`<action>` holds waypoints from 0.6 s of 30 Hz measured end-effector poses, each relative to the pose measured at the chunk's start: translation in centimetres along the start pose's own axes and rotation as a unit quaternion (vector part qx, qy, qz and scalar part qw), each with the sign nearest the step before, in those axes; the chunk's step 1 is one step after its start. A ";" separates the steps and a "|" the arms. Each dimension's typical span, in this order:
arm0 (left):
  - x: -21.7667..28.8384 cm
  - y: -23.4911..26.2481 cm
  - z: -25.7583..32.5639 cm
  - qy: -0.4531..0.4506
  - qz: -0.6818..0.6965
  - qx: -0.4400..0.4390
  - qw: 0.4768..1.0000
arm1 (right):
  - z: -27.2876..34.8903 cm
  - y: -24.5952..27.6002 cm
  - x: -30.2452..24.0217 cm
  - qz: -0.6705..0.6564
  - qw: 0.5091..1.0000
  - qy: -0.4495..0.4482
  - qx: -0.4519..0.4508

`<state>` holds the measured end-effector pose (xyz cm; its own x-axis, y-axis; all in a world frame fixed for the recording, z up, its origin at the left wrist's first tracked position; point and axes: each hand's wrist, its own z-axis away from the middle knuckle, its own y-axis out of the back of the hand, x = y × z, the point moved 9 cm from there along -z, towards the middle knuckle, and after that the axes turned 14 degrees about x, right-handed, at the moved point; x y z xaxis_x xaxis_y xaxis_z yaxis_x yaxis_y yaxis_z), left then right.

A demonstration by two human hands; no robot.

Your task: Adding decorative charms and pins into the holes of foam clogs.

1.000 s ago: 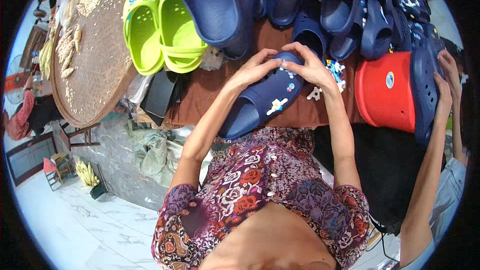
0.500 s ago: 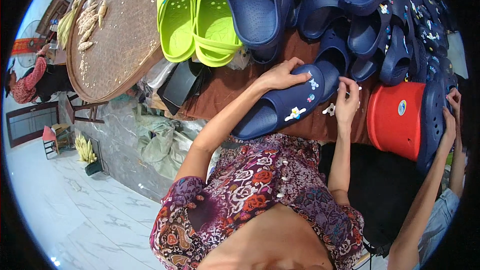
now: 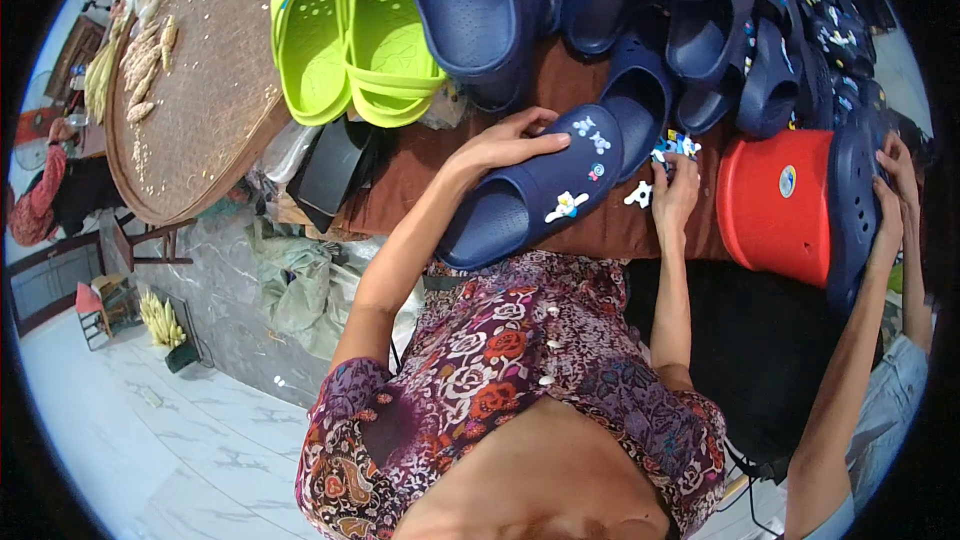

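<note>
A navy clog (image 3: 530,195) with several small charms on its upper lies at the table's near edge. My left hand (image 3: 515,142) is closed round its upper side, thumb on top and fingers behind. To the right of that clog, my right hand (image 3: 676,198) reaches down to a small heap of colourful shoe charms (image 3: 682,144). Its fingers are bent together at the heap, and whatever lies between the tips is hidden. One white charm (image 3: 638,194) rests on the brown cloth beside this hand. Another navy clog (image 3: 635,95) lies just behind the held one.
Lime-green clogs (image 3: 395,40) and many navy clogs (image 3: 465,5) crowd the brown-covered table (image 3: 400,190). A red tub (image 3: 775,205) stands at right, where a co-worker's hands (image 3: 888,185) hold a navy clog (image 3: 850,205). A round woven tray (image 3: 215,70) with corn stands at left.
My right hand has moved from beside the clog's toe down to the charm heap. My left hand still holds the clog. The whole view has shifted slightly.
</note>
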<state>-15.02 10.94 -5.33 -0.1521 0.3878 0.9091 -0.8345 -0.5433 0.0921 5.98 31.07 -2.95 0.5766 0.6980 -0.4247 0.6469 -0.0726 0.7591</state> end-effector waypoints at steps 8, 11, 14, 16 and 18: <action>0.1 0.7 1.9 0.031 0.081 -0.007 0.996 | 0.0 0.9 1.5 -0.266 0.933 -0.242 0.017; 0.1 0.7 1.8 0.025 0.084 0.007 0.996 | -1.0 1.1 -1.3 -0.361 0.903 -0.232 -0.029; 0.2 0.6 2.0 0.037 0.100 0.012 0.994 | -2.0 1.3 -6.5 -0.345 0.920 -0.160 -0.098; 0.1 0.4 2.1 0.047 0.117 0.009 0.992 | -3.1 1.8 -10.8 -0.340 0.929 -0.087 -0.118; 0.3 0.0 2.4 0.046 0.198 -0.009 0.979 | -3.6 2.0 -14.3 -0.340 0.932 -0.017 -0.122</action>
<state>-13.82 9.30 -4.05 -0.5121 0.2165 0.8312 -0.7102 -0.6511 -0.2679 -2.79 23.50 6.44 0.0928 0.4991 -0.8615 0.7384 0.5460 0.3958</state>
